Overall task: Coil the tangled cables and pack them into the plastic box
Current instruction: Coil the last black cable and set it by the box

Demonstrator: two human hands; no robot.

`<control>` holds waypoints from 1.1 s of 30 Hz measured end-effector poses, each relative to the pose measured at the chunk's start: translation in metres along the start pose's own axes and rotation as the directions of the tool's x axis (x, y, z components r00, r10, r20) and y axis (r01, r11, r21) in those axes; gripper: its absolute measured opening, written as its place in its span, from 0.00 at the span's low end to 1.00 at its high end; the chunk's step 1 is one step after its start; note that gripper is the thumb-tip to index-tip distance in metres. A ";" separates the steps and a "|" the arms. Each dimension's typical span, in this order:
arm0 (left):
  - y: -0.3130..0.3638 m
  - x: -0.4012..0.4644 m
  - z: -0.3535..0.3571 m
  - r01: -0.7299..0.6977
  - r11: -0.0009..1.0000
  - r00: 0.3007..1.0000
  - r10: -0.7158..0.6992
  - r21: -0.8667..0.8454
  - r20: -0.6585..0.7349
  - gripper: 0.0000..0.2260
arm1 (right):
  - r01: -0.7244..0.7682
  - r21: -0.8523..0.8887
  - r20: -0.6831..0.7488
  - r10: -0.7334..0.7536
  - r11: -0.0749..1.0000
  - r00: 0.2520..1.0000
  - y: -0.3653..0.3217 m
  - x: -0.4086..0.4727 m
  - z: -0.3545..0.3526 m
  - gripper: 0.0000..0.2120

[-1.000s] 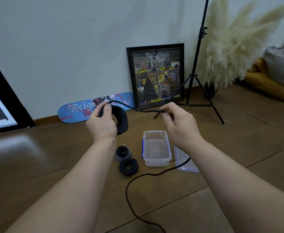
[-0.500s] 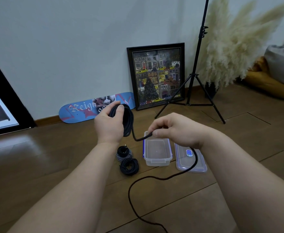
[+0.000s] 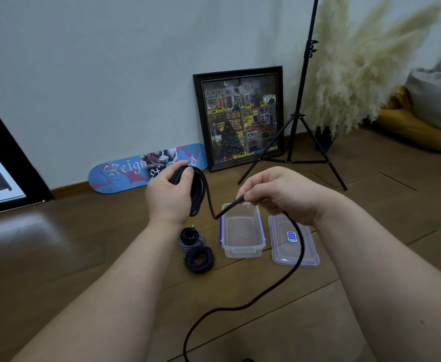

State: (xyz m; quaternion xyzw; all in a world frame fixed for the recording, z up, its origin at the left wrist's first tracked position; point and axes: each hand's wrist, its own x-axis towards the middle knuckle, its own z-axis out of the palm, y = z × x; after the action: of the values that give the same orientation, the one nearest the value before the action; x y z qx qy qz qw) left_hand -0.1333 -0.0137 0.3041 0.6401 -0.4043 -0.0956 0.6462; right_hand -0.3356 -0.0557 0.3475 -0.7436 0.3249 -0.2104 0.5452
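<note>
While the left hand [image 3: 168, 197] grips the coil [image 3: 197, 192], the right hand [image 3: 279, 195] pinches the cable's [image 3: 296, 259] free run just right of it; the slack trails down to the floor, over the lid [image 3: 279, 246], beside the empty box [image 3: 241, 231].

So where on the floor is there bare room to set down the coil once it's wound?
Bare floor lies left of the two coiled cables, and between the lid and the tripod. It is crowded between the coils and the plastic box; loose black cable crosses the lid and the near floor.
</note>
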 end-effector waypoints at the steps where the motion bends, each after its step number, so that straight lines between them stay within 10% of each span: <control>1: 0.000 -0.001 0.002 -0.004 1.000 1.000 0.004 0.004 0.002 0.08 | -0.002 0.017 0.052 0.001 1.000 0.999 -0.001 0.000 0.003 0.12; 10: 0.007 -0.016 0.022 0.161 0.951 0.969 -0.102 -0.263 0.226 0.09 | 0.032 0.419 -0.031 -0.021 0.907 0.999 0.008 0.019 0.021 0.10; 20: 0.013 -0.032 0.039 0.256 0.903 0.952 -0.175 -0.344 0.251 0.10 | 0.132 0.423 -0.302 0.002 0.896 0.953 0.018 0.031 0.040 0.09; 25: 0.013 -0.027 0.036 0.295 0.894 0.948 -0.231 -0.337 0.218 0.12 | 0.142 0.024 -0.358 -0.125 0.990 0.925 0.012 0.023 0.032 0.05; 29: 0.015 -0.019 0.023 0.412 0.808 0.906 -0.313 -0.422 0.285 0.11 | 0.143 0.018 -0.402 -0.124 0.990 0.907 0.017 0.014 0.009 0.07; 33: 0.020 -0.019 0.022 0.472 0.749 0.873 -0.324 -0.466 0.363 0.10 | 0.258 -0.323 -0.543 -0.401 0.911 0.738 0.026 0.019 0.014 0.10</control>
State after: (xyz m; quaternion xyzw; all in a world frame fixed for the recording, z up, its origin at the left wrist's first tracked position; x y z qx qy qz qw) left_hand -0.1676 -0.0147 0.3118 0.4850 -0.2942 -0.4250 0.7054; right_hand -0.3198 -0.0647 0.3174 -0.7415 0.3640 -0.4892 0.2798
